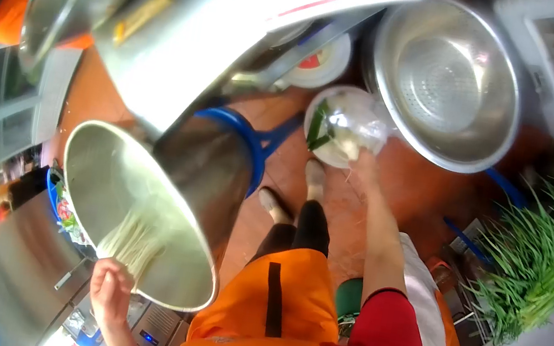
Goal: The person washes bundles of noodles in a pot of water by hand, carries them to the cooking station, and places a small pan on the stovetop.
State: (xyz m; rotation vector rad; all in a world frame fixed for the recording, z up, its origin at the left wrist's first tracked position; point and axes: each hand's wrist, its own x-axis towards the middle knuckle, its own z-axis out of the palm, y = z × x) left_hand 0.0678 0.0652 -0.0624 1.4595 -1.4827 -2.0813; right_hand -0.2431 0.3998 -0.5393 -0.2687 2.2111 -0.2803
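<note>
A large, deep metal basin [99, 177] with a pale rim tilts at my lower left. Pale, thin noodle-like strands [136, 241] lie inside it and run toward the near rim. There my left hand [110, 290] is closed on the rim, thumb up. My right hand [364, 171] reaches down over a round white container [316, 152], touching or very near the clear plastic bag [363, 130] in it. Something pale and some green leaves [319, 123] show beside the bag. Blur hides how the right fingers are set.
A big perforated steel colander [447, 84] stands beyond the white container. Long green scallions or chives [547, 252] are heaped at the right. A blue-rimmed bin [257, 159] is beside the basin, over the red-brown floor [272, 111]. Another person in orange and red stands close on my right.
</note>
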